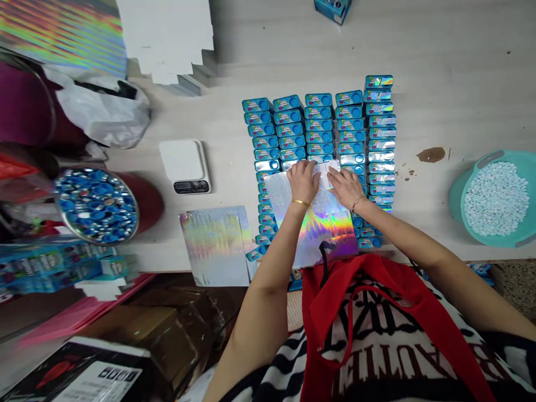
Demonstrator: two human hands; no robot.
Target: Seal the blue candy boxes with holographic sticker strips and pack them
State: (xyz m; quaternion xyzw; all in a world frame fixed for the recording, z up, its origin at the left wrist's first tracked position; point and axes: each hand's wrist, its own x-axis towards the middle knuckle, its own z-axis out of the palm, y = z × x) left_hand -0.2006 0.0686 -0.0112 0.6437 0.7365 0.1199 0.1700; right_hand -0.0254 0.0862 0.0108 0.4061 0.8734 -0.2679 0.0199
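A shiny rainbow-silver sheet [288, 223] lies over rows of small blue tins [320, 124], its near end close to my body. My left hand [304, 181] rests on the sheet's far part, fingers stretched toward its far edge. Beside it, my right hand [347, 188] has its fingers laid out over a small whitish rectangle [329, 174] on the sheet. Whether any fingertip grips an edge there is too small to tell. Several tins under the sheet and hands are hidden. Silver strips show on the tins of the rightmost column [382, 145].
More shiny sheets [213, 240] lie left, below a white scale [184, 162]. A red bucket [151, 204] full of blue-and-silver pieces stands farther left. At right is a teal basket [458, 195] of white pellets. White cartons [167, 33] and a blue box [333, 8] sit at the back.
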